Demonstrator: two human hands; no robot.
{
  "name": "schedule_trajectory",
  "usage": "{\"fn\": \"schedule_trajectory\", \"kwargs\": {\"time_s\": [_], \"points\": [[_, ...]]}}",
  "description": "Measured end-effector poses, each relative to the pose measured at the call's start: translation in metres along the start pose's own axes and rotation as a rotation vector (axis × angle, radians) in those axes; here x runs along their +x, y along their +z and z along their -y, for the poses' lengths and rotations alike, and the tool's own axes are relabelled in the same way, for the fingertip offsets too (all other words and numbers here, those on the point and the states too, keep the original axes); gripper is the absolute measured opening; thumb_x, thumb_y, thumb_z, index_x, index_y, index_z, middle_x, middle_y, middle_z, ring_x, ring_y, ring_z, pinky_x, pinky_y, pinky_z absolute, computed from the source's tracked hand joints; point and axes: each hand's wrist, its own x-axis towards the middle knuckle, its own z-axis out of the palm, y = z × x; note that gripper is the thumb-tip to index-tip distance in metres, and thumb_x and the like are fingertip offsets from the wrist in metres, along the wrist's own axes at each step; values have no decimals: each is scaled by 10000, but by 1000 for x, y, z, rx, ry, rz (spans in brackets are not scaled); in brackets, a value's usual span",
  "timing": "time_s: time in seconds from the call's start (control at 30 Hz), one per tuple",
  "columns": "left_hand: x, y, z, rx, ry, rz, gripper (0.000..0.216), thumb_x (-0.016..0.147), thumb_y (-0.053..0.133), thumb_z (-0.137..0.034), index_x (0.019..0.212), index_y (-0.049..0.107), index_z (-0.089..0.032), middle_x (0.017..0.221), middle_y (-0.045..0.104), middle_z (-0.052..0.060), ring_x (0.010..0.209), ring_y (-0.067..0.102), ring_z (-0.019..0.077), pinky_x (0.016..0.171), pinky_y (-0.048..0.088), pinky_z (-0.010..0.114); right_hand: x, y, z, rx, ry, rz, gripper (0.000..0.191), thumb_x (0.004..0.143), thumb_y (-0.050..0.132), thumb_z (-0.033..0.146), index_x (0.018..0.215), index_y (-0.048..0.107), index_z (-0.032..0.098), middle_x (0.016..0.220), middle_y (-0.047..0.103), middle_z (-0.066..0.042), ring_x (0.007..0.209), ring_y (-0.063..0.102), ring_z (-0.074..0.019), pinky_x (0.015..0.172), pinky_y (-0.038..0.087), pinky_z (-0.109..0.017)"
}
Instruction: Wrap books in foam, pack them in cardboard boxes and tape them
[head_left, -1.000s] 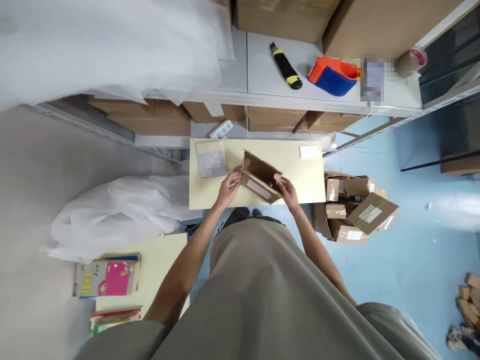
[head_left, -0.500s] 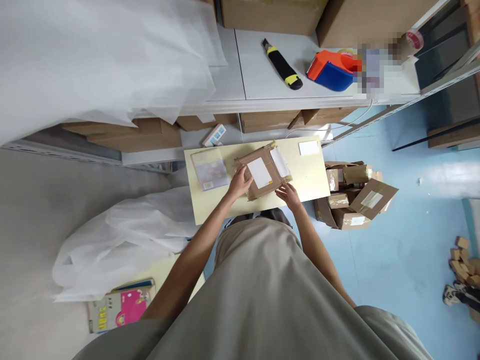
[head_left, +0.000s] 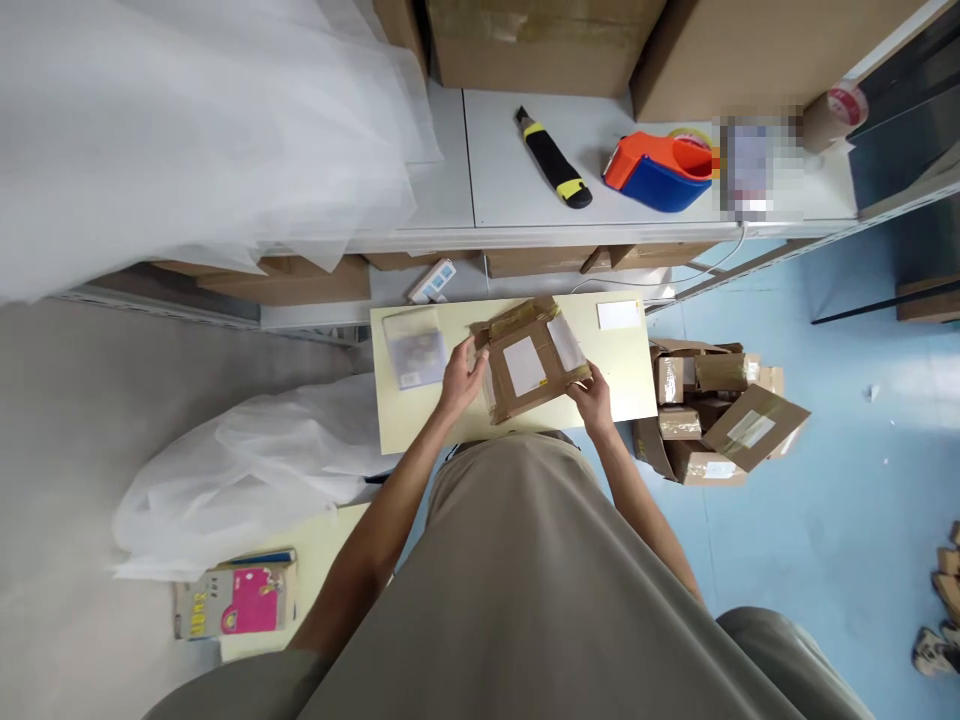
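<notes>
A flat brown cardboard parcel point(head_left: 551, 362) with white labels and taped edges is tilted over the small cream table point(head_left: 615, 385). My left hand point(head_left: 460, 382) grips its left edge, thumb toward the top face. At the lower right corner, my right hand point(head_left: 592, 402) is closed on the parcel, with its fingertips partly hidden beneath it. Left of the parcel lies a clear plastic sleeve point(head_left: 417, 358) with a printed item inside. A white label slip point(head_left: 618, 315) rests near the table's far right corner.
On the shelf point(head_left: 495, 190) ahead are a black-yellow utility knife point(head_left: 553, 160), an orange-blue tape dispenser point(head_left: 656, 170) and a tape roll point(head_left: 836, 112). Cardboard boxes point(head_left: 724, 415) are heaped on the floor at right. White wrapping sheet point(head_left: 255, 480) and magazines point(head_left: 236, 600) lie at left.
The parcel has been tipped up, showing its far taped side. My left hand has shifted from its top face to the left edge; my right hand has closed on the corner.
</notes>
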Motion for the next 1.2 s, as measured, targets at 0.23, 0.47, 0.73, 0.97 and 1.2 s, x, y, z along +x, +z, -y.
{"fn": "schedule_trajectory", "kwargs": {"time_s": [0.23, 0.47, 0.73, 0.97, 1.2], "points": [[12, 5, -62, -143, -71, -16, 649, 1077, 640, -695, 1529, 654, -229, 1680, 625, 180, 1590, 579, 360, 1282, 523, 501, -9, -6, 51, -514, -278, 230, 770, 923, 546, 120, 1685, 537, 227, 1417, 795, -134, 1114, 832, -279, 980, 717, -432], [15, 27, -67, -50, -189, -184, 757, 876, 839, -254, 1598, 616, -220, 1562, 724, 122, 1475, 672, 341, 1313, 501, 511, -19, 15, 32, -1013, -454, 511, 723, 991, 480, 4, 1639, 629, 289, 1840, 423, -144, 1358, 764, -336, 1063, 722, -517], [-48, 0, -27, 10, -278, -249, 832, 855, 750, -175, 1665, 566, -199, 1558, 723, 146, 1483, 674, 337, 1273, 544, 478, -1, 3, 20, -1047, -353, 454, 588, 1173, 437, 241, 1753, 441, 140, 1593, 684, -234, 1145, 839, -335, 970, 723, -482], [-108, 3, -24, -14, -421, -249, 895, 850, 875, -299, 1678, 540, -243, 1561, 717, 166, 1351, 751, 357, 1126, 630, 487, 9, -6, 37, -1086, -434, 394, 588, 1118, 376, 161, 1684, 532, 141, 1698, 618, -185, 1155, 836, -330, 927, 728, -474], [-117, 18, -20, 153, -413, -194, 736, 875, 839, -299, 1575, 632, -209, 1506, 746, 158, 1384, 728, 355, 1202, 579, 505, 13, -7, 59, -1282, -421, 376, 555, 1176, 378, 267, 1696, 539, 161, 1823, 454, -189, 1233, 814, -343, 934, 731, -463]]}}
